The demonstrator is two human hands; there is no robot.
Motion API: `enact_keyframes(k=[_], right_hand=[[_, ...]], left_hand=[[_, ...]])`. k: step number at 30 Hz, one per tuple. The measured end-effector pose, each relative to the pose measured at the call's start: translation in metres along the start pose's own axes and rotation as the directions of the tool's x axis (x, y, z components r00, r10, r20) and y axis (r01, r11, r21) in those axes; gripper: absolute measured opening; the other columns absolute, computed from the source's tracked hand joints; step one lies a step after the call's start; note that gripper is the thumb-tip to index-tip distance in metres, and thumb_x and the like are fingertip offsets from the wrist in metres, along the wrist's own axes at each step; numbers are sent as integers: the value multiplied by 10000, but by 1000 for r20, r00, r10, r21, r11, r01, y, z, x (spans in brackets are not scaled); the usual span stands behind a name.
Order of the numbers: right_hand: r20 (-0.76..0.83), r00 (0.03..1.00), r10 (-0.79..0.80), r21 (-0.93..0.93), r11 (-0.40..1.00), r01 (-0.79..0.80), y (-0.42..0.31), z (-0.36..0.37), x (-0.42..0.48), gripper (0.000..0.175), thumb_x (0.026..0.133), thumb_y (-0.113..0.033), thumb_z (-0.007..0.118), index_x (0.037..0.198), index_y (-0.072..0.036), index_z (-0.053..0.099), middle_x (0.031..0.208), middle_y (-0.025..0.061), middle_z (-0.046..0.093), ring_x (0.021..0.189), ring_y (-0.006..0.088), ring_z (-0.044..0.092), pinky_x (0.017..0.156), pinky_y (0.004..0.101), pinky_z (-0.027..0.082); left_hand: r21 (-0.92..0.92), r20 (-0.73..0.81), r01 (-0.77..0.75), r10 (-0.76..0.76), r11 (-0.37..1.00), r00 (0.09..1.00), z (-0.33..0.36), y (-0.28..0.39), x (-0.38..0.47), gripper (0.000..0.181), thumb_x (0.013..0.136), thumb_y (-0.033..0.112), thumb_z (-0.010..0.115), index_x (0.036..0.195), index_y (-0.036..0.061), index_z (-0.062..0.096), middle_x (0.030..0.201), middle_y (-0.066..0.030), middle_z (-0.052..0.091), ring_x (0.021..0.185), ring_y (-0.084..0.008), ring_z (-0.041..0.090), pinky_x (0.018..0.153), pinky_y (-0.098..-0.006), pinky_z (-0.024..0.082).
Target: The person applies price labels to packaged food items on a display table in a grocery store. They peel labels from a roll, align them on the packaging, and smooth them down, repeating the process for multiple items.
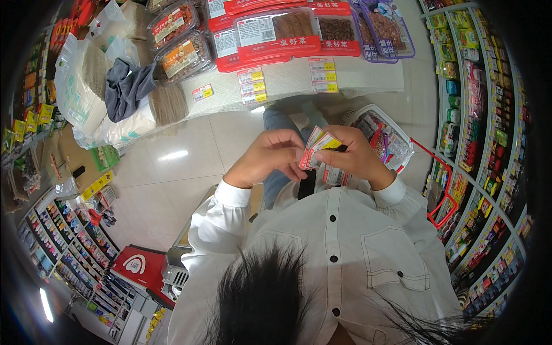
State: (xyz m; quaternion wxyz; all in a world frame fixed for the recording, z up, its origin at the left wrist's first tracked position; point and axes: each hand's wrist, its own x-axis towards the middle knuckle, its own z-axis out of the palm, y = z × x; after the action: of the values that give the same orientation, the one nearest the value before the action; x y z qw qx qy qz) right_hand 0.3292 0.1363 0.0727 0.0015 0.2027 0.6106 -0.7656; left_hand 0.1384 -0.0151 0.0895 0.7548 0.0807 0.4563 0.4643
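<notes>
In front of my shirt I have a small fan of paper price tags point(317, 148), white with red and yellow parts. My right hand point(358, 153) grips them between thumb and fingers. My left hand point(274, 153) pinches at their left edge, its thumb against the tags. Another price tag point(335, 176) shows beneath my right hand; what holds it is hidden. Beyond my hands is a display table with a white cover point(284, 77). Along its front lie a single price tag point(202, 92) and two columns of tags, on the left point(252, 85) and right point(323, 75).
Red-labelled food packs point(276, 36), purple-edged packs point(390, 32) and clear tubs point(183, 56) top the table. A grey cloth point(127, 88) lies over bagged dried noodles point(170, 105). A filled white basket point(399, 144) with a red handle stands on the floor, near stocked shelves point(470, 108).
</notes>
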Motion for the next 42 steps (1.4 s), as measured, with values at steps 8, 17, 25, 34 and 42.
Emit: enact_keyframes(k=[8, 17, 25, 34, 42], right_hand=[[12, 1000, -6, -47, 999, 6, 2, -2, -1, 249, 852, -181, 727, 974, 14, 630, 826, 22, 599, 763, 78, 521, 702, 269, 468], [-26, 999, 32, 155, 988, -28, -4, -6, -4, 255, 862, -155, 745, 1043, 8, 667, 893, 12, 654, 794, 62, 562, 724, 251, 490], [-21, 1000, -7, 289, 957, 13, 3, -7, 0, 221, 849, -135, 762, 1023, -16, 696, 936, 9, 677, 812, 48, 587, 739, 239, 495], [-49, 999, -23, 331, 943, 37, 1, -10, 1, 136, 801, -78, 783, 893, -37, 691, 860, 2, 673, 793, 49, 590, 727, 227, 476], [-45, 998, -43, 253, 966, 53, -4, -9, 4, 113, 811, -41, 763, 890, -34, 682, 861, -4, 674, 786, 39, 591, 698, 213, 470]], left_hand=[[26, 46, -12, 11, 1000, 999, 1, -1, 2, 114, 891, 22, 595, 983, -43, 612, 863, -122, 689, 727, -230, 720, 659, -328, 617], [-36, -8, 82, -83, 996, 997, 5, -5, 5, 243, 861, 22, 632, 1084, -72, 609, 893, -142, 698, 727, -254, 726, 664, -353, 629], [-206, 7, 11, -9, 978, 1000, 14, -8, 3, 254, 841, -31, 620, 1090, -71, 590, 959, -173, 689, 753, -255, 729, 682, -359, 637], [-270, -30, -138, 135, 953, 990, 17, -7, -2, 144, 901, 24, 661, 1020, 8, 582, 950, -109, 679, 790, -185, 708, 694, -302, 622], [-264, -64, -139, 126, 955, 990, 21, 1, -4, 171, 893, -2, 644, 1061, -1, 613, 942, -108, 685, 754, -160, 690, 672, -283, 606]])
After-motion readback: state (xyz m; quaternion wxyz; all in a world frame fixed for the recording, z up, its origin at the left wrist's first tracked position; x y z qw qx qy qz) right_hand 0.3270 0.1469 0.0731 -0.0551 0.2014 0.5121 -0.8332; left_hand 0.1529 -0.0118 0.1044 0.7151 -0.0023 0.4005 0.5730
